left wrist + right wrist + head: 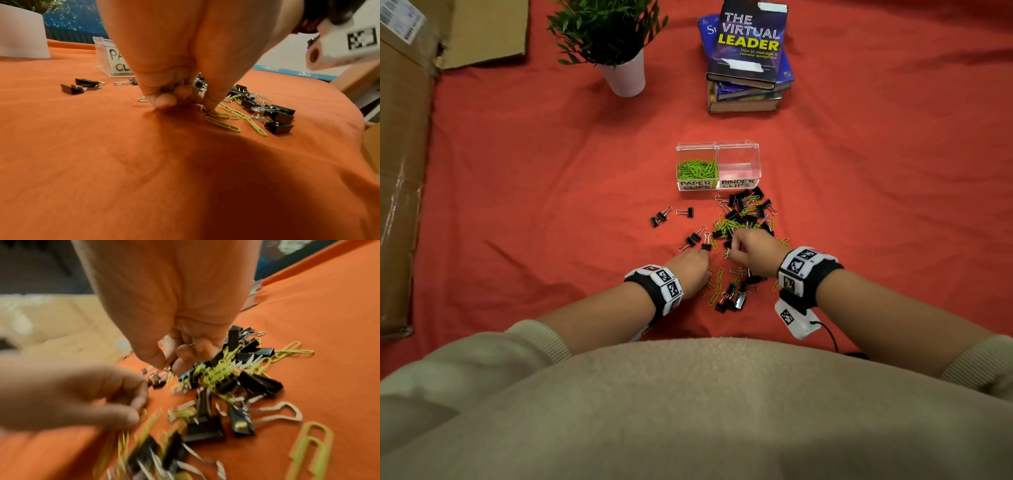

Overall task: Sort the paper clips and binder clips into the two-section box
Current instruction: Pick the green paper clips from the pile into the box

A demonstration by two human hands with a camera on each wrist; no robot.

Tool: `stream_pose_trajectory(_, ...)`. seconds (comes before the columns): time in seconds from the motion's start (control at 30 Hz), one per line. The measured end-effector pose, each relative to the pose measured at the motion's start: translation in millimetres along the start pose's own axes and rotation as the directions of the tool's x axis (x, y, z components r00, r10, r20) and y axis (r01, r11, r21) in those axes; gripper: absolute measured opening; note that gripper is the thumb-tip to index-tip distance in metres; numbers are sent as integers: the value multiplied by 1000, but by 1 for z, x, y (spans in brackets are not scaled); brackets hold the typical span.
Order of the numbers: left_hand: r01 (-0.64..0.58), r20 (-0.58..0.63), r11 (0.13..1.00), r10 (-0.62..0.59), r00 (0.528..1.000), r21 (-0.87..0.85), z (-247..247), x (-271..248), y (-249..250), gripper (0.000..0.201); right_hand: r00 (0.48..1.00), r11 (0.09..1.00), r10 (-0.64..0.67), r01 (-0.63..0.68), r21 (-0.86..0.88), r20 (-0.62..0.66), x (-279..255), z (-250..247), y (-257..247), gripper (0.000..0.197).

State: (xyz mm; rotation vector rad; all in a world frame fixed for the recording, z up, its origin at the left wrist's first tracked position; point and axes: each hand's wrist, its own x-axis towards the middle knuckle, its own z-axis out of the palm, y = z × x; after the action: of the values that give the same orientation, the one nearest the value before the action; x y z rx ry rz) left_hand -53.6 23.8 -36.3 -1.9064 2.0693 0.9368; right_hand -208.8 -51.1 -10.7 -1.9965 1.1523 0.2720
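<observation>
Picking amid the mixed pile (743,219) just near-side of the two-section box (717,166), both hands curled: left hand (690,269) pinching paper clips (223,114), right hand (751,251) nearer the box, contents unclear.

The paper clips (697,169) were lime green, the binder clips (743,209) black with silver wire handles. The two-section box (738,150) was clear with white, black-lettered labels. An orange-red cloth (551,205) lay underneath. The wristbands (664,286) bore black-and-white square markers.
</observation>
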Motion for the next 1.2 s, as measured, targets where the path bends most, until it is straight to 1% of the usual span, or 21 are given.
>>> stream_pose_trajectory(0.07,6,17,1000,-6,1000,-2,0,-1,3,28,997,987,29,-18,159,-66,1,-9,3,9)
stream_pose_trajectory(0.1,-3,17,1000,3,1000,-24,0,-2,3,26,997,972,48,-31,233,-68,1,-13,5,6)
stream_pose_trajectory(0.13,-14,12,998,14,1000,-64,-2,-2,3,24,997,952,66,-48,302,-50,3,-16,5,2)
stream_pose_trajectory(0.23,-35,-23,970,31,999,-242,-11,-4,0,18,992,874,116,-125,470,49,6,-21,9,17)
stream_pose_trajectory(0.3,-5,-38,943,-8,999,-334,-20,-4,-1,19,988,815,123,-151,559,88,7,-22,10,21)
stream_pose_trajectory(0.37,34,-49,925,-56,997,-378,-28,-2,-2,22,985,744,117,-170,646,125,8,-23,10,22)
stream_pose_trajectory(0.47,56,-46,913,-82,996,-405,-33,1,-4,25,975,558,141,-221,800,171,12,-25,6,29)
stream_pose_trajectory(0.5,50,-39,914,-72,997,-403,-33,1,-4,25,973,504,148,-229,833,178,13,-27,5,29)
stream_pose_trajectory(0.57,25,-25,935,-36,999,-354,-30,0,-3,24,973,460,147,-228,858,179,12,-29,3,29)
stream_pose_trajectory(0.67,-80,-10,981,80,997,-177,-23,-5,-1,18,976,501,141,-214,839,165,9,-32,2,24)
stream_pose_trajectory(0.73,-176,6,983,176,984,-47,-17,-9,-1,18,977,525,148,-211,825,156,8,-32,3,23)
stream_pose_trajectory(0.77,-209,18,978,209,978,4,-14,-10,-2,21,975,541,156,-218,812,157,7,-31,4,23)
stream_pose_trajectory(0.8,-225,38,973,224,974,50,-11,-11,-3,24,974,581,162,-225,782,160,5,-30,4,20)
stream_pose_trajectory(0.83,-231,56,968,227,972,96,-8,-11,-2,27,974,674,168,-226,703,152,3,-29,5,17)
stream_pose_trajectory(0.87,-229,70,964,221,973,133,-5,-11,-1,30,977,800,164,-212,561,136,2,-26,5,19)
stream_pose_trajectory(0.9,-224,74,963,215,974,149,-2,-11,0,30,983,913,143,-177,368,119,1,-22,6,22)
stream_pose_trajectory(0.93,-216,69,965,208,976,145,0,-11,0,28,988,978,107,-125,168,112,0,-17,6,21)
stream_pose_trajectory(0.97,-206,64,969,199,978,136,1,-10,1,26,990,997,72,-73,0,123,-1,-13,5,18)
stream_pose_trajectory(1.03,-192,64,973,185,981,129,2,-9,2,24,985,971,37,4,-241,166,-3,-3,3,16)
stream_pose_trajectory(1.13,-181,72,977,174,982,109,0,-7,1,21,980,919,34,47,-393,197,-2,6,3,13)
stream_pose_trajectory(1.2,-150,41,989,149,988,13,-6,-7,-1,18,976,902,45,53,-429,215,0,9,2,21)
